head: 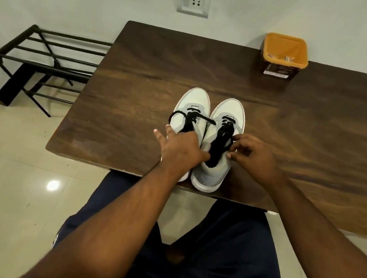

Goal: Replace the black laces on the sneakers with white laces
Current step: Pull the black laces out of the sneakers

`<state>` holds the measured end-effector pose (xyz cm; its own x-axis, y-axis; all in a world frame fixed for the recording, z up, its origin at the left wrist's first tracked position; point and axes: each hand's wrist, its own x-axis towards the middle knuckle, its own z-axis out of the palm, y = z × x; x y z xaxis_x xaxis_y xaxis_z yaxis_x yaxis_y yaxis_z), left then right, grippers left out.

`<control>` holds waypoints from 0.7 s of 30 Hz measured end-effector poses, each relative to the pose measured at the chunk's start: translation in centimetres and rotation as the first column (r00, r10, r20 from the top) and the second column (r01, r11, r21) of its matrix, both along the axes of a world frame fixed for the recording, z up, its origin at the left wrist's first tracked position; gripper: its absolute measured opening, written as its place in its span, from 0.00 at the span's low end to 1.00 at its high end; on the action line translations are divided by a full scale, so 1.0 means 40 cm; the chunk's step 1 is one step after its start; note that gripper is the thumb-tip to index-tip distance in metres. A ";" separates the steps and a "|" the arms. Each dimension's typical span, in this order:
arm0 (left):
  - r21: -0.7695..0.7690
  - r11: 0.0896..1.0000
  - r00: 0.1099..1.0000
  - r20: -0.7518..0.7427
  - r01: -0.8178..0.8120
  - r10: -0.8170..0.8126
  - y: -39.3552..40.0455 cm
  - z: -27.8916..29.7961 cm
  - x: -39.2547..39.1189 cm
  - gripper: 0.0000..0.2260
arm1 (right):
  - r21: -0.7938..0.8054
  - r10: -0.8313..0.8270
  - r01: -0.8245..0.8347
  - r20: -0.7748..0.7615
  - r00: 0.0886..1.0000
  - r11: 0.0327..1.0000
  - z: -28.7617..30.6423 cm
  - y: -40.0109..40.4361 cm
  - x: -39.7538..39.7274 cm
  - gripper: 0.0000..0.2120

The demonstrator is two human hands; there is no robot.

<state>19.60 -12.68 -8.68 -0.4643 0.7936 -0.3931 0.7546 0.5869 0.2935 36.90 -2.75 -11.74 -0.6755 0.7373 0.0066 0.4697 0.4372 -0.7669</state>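
Barely started: both sneakers (203, 139) at table (138, 84) edge, 6 o'clock, black laces (221, 142) still in. L hand (180, 151) rests on left shoe, fingers loose; R hand (250, 157) pinches lace. No white laces visible.

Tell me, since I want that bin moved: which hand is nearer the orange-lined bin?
Right. The right hand works at the right sneaker, below the orange-lined bin; the left hand lies further left.

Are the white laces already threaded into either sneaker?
No, both the left sneaker and the right sneaker carry black laces, and no white lace shows on the table.
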 end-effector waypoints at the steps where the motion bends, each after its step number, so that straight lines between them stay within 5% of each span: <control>1: 0.004 1.000 1.000 -0.008 0.021 -0.021 0.001 -0.004 -0.003 0.21 | -0.033 -0.010 0.009 -0.022 1.000 0.999 0.001 0.003 -0.004 0.10; 7: -0.091 0.966 0.952 -0.173 0.241 -0.253 0.031 0.020 -0.130 0.07 | -0.231 0.009 -0.038 -0.126 0.992 0.972 0.008 -0.006 -0.030 0.14; 10: -0.138 0.960 0.874 -0.397 0.244 -0.280 0.044 0.027 -0.218 0.12 | 0.077 0.017 -0.015 -0.019 1.000 0.997 -0.001 -0.002 -0.092 0.24; 15: 0.012 0.950 0.848 -0.455 0.312 -0.272 0.059 -0.009 -0.295 0.16 | 0.044 0.065 -0.081 0.286 0.956 0.996 0.018 0.045 -0.195 0.47; 18: 0.075 0.917 0.831 -0.457 0.391 -0.317 0.060 -0.020 -0.314 0.19 | 0.022 0.112 -0.133 0.422 0.900 0.991 0.012 0.058 -0.200 0.51; 21: 0.269 0.915 0.881 -0.447 0.301 -0.158 0.029 -0.029 -0.305 0.27 | 0.082 0.021 -0.063 0.441 0.897 0.995 -0.013 0.048 -0.186 0.53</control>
